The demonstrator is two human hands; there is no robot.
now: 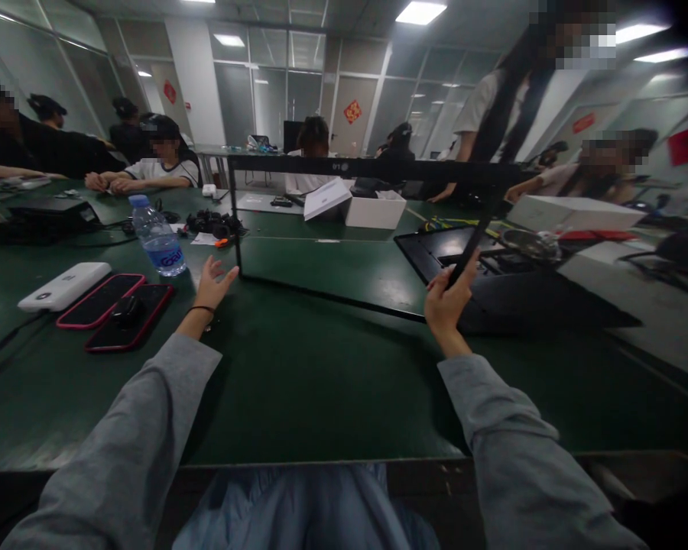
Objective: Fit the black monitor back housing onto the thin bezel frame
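A thin black monitor bezel [404, 169], an empty rectangular frame with an upside-down logo on its upper bar, stands tilted over the green table. My right hand [450, 304] is closed round its right side bar. At the lower left corner of the bezel is my left hand [213, 284], fingers spread and thumb close to the corner; whether it touches is unclear. To the right, partly behind my right hand, lies a black panel [527, 302] that looks like a monitor part.
Left on the table [321, 389] are a water bottle [159, 241], a white power bank [66, 286] and two phones [100, 302] in pink-red cases. Farther back stands an open white box [375, 211]. More boxes [582, 212] crowd the right. Other people sit or stand around.
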